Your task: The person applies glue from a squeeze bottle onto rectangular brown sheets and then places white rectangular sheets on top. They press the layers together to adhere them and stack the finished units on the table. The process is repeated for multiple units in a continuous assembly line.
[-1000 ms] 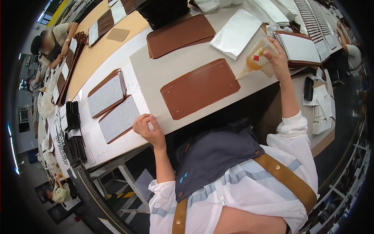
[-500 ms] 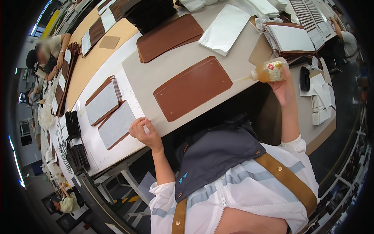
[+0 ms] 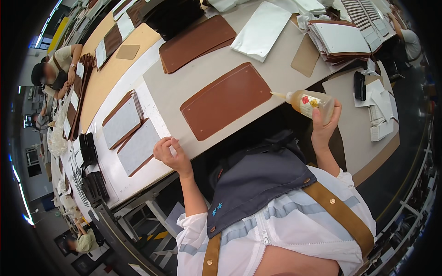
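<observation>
My right hand (image 3: pixel 325 128) grips a clear squeeze bottle (image 3: pixel 328 110) of amber liquid, tilted with its thin nozzle pointing left. The nozzle tip is at the right edge of a brown leather-like panel (image 3: pixel 225 102); I cannot tell whether it touches. That panel lies flat on a grey board (image 3: pixel 165 103), with small holes near its corners and a line along its far edge. My left hand (image 3: pixel 172 155) rests by the table's front edge, left of the panel, fingers loosely curled in with nothing visible in them.
White-faced brown panels (image 3: pixel 122 119) lie at left. Beyond the work are stacked brown panels (image 3: pixel 198 43), a white sheet (image 3: pixel 261 31), a tan card (image 3: pixel 305 55) and a pile of white-faced pieces (image 3: pixel 340 39). A black case (image 3: pixel 359 86) sits at right. A co-worker (image 3: pixel 57 73) handles brown strips at far left.
My right hand has come nearer and slightly left with the bottle, turning it to slant more. The nozzle tip stays near the panel's right edge. My left hand has hardly moved.
</observation>
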Demonstrator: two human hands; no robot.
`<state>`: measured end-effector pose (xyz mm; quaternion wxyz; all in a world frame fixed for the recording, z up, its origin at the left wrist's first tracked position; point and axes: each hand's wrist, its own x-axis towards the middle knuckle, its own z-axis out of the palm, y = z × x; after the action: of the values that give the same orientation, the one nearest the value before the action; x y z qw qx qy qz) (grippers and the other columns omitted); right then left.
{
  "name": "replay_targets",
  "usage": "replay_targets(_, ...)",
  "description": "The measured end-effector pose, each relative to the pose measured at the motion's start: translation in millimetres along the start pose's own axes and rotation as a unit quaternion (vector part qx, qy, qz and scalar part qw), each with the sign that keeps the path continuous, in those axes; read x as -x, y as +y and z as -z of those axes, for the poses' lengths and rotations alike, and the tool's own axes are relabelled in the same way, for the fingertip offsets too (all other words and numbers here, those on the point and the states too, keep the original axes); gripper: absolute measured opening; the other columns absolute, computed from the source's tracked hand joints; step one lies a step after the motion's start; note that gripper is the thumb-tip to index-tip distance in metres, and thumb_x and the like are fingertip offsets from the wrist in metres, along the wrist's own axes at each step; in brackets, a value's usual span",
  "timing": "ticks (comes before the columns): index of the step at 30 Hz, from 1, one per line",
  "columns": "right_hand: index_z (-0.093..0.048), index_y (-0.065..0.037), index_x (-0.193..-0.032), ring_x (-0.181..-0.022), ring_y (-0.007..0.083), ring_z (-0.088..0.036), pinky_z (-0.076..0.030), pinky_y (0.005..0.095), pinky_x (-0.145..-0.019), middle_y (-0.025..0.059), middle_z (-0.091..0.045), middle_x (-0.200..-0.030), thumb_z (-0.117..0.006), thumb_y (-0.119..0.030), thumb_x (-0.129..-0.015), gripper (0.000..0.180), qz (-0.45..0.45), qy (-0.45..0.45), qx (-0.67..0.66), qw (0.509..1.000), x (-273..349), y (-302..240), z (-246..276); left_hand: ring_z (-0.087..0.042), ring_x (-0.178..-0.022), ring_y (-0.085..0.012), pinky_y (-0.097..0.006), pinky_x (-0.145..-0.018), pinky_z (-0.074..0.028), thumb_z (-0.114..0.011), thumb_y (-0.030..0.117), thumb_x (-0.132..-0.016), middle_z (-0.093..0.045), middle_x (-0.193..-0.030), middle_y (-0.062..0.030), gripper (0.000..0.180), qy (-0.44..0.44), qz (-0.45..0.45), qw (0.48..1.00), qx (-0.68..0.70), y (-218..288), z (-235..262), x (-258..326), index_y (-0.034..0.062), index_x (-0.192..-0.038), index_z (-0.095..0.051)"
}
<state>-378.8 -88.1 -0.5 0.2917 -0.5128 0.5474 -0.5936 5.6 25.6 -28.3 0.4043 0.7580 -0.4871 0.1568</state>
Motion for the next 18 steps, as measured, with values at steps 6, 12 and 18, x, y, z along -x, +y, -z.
replay_targets(6,-0.043,-0.002,-0.129,-0.112,0.0178,-0.052,-0.044,0.0323,-0.101,0.0094,-0.050,-0.119,-0.079,-0.017,-0.083,0.060,0.025,-0.029,-0.001,0.999,7.9,-1.3,-5.3,-0.056,-0.104,-0.0257,-0.041,-0.097,-0.039,-0.066,0.015,-0.095,-0.067,-0.098,-0.0062,0.016,-0.001,0.003,1.000,0.001,1.0,0.8,-0.2,0.0066,-0.081,-0.064)
replay_targets(12,-0.040,-0.001,-0.130,-0.115,0.0213,-0.055,-0.045,0.0346,-0.102,0.0127,-0.050,-0.123,-0.078,-0.018,-0.084,0.062,0.071,-0.097,0.001,0.993,20.8,-7.1,-17.5,-0.056,-0.102,-0.0252,-0.040,-0.096,-0.038,-0.067,0.013,-0.093,-0.067,-0.096,-0.0063,0.017,0.000,-0.004,1.000,0.014,3.2,1.4,-3.0,0.0066,-0.079,-0.062)
replay_targets(18,-0.034,-0.002,-0.129,-0.121,0.0314,-0.059,-0.048,0.0411,-0.102,0.0159,-0.047,-0.125,-0.077,-0.018,-0.087,0.062,0.083,-0.184,-0.115,0.973,35.9,-13.2,-40.5,-0.055,-0.101,-0.0245,-0.042,-0.098,-0.035,-0.068,0.013,-0.092,-0.065,-0.093,-0.0029,0.017,0.004,0.002,1.000,0.029,3.8,0.4,-3.5,0.0088,-0.078,-0.060)
